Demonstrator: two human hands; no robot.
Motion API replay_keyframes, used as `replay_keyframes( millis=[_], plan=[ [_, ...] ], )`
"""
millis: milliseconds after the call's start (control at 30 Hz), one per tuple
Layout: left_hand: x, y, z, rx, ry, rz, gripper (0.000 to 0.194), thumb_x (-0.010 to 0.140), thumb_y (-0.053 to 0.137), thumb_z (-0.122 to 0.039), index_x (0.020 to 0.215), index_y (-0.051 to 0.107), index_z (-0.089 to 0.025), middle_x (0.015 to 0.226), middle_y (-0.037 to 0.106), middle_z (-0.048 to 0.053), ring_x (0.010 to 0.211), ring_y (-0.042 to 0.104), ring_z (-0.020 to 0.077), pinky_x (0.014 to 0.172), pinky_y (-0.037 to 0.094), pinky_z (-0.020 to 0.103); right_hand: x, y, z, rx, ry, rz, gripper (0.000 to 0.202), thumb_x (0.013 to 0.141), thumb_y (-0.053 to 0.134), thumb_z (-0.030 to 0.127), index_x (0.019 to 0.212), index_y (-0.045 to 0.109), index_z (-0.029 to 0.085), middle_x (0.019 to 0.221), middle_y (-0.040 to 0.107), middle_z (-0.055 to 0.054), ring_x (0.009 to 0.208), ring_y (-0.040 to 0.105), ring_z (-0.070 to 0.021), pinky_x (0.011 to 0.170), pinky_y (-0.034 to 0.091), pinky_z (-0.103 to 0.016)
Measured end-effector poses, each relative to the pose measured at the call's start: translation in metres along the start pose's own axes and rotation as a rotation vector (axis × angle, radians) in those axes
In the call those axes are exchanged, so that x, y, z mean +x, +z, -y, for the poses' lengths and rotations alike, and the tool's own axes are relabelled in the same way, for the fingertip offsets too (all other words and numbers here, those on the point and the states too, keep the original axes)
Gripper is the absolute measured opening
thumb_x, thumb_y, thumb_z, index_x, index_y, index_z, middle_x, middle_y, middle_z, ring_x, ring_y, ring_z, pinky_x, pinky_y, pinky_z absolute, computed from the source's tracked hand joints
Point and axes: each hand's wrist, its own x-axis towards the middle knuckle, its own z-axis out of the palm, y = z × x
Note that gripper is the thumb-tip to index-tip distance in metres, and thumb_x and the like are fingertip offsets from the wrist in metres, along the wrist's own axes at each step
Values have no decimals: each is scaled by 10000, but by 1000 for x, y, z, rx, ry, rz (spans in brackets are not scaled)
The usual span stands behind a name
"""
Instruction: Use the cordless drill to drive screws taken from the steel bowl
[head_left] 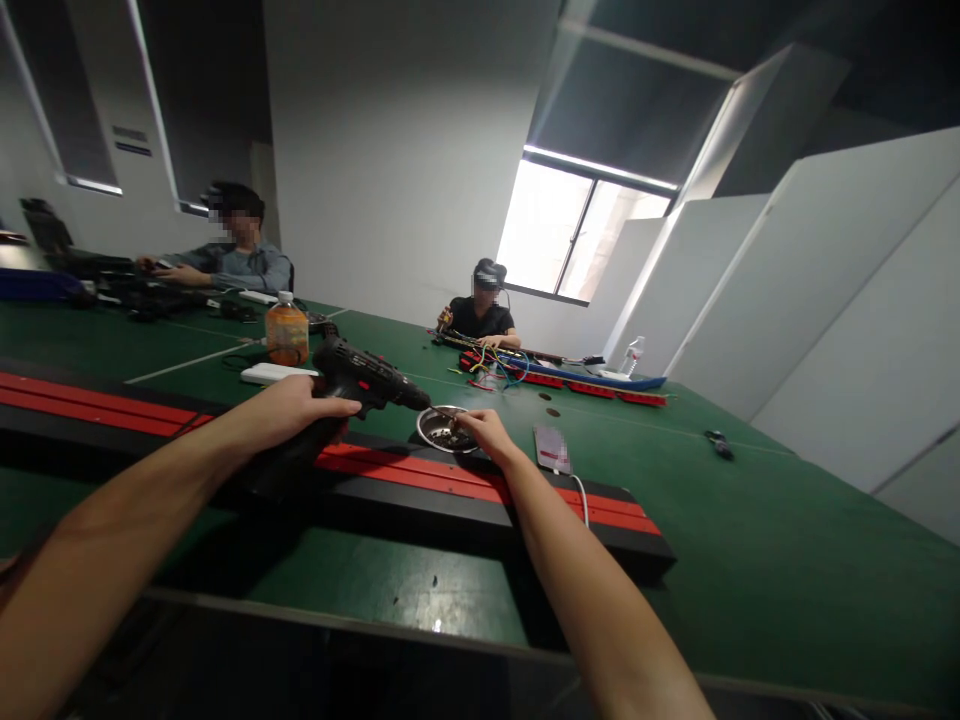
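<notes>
My left hand [319, 408] is wrapped round the grip of a black cordless drill [375, 375], whose nose points right. At the drill's tip, over the rim of a round metal bowl [431, 436], the fingers of my right hand [484, 432] are pinched together at the bit end. Whether they also hold a small part is too small to tell. Small dark pieces lie in the bowl. Below both hands a long black bar with red strips [420, 472] runs across the green table [450, 590].
Behind the drill are an orange bottle [286, 332] and a white box [274, 373]. A phone [552, 448] with a white cable lies right of the bowl. Coloured wires [491, 368] and a blue-red bar [600, 380] lie farther back. Two people sit across the table.
</notes>
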Motion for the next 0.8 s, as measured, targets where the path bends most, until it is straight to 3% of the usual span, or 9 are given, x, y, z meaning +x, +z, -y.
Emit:
replay_keyframes(
  millis=[300,600,800],
  plan=[
    [6,5,9,-55,-47,-25,448,717,772,-485,815,748,-49,685,747,116,576,666,206,480,457,227,2,2,0,46,-53,27,154,694,761,291,737,774,144,735,727,-49,626,592,-122,596,428,-221],
    [9,11,19,-128,-137,-35,332,657,807,-464,672,745,-138,628,735,112,514,654,204,460,500,256,3,5,-7,-97,-112,-17,137,722,767,213,850,789,170,805,748,-54,658,631,-135,596,472,-231],
    [11,13,23,-96,-154,-26,373,664,792,-495,673,744,-126,649,738,122,520,649,192,467,489,243,6,5,-12,-139,-131,-24,193,747,775,304,876,793,161,792,747,-60,659,638,-148,606,495,-247]
  ],
)
